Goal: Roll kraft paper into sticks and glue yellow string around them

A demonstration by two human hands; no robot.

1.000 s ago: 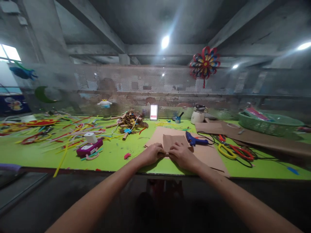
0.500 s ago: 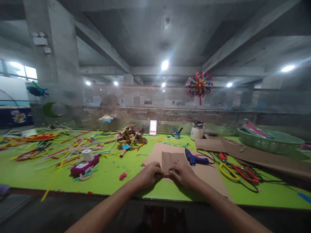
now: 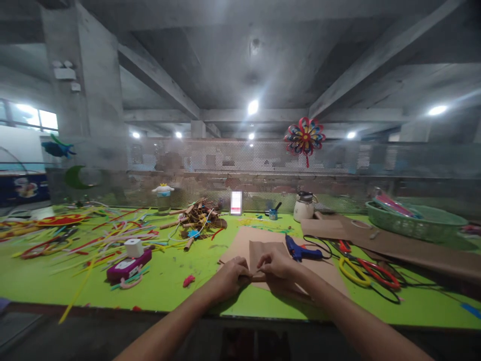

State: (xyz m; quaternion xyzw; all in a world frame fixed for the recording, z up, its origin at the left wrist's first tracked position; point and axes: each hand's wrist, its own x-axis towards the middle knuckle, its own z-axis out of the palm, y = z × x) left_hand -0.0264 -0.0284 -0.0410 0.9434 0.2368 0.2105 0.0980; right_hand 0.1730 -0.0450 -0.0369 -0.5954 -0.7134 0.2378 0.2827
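My left hand (image 3: 228, 277) and my right hand (image 3: 277, 264) meet at the lower centre of the frame, both pinched closed on the near edge of a folded piece of brown paper (image 3: 263, 250). The fingertips of the two hands nearly touch at that edge. The folded piece stands slightly raised from a larger brown sheet (image 3: 323, 273) lying flat on the green table (image 3: 169, 276).

Just to the right of the folded paper, a blue glue gun (image 3: 296, 249) rests on the sheet, its black cord trailing right. Further right lie yellow-handled scissors (image 3: 351, 265) and red-handled scissors (image 3: 379, 273), close together. A green basket (image 3: 417, 225) sits at the right edge of the frame, on long brown card.

Left of centre, a purple box (image 3: 129, 265) carries a small white cube on top. Coloured strips are scattered across the left of the table. A lit phone (image 3: 236, 202) stands upright at the far edge, centre, with a white kettle (image 3: 303, 206) to its right. A paper pinwheel (image 3: 304, 138) hangs on the mesh screen above.
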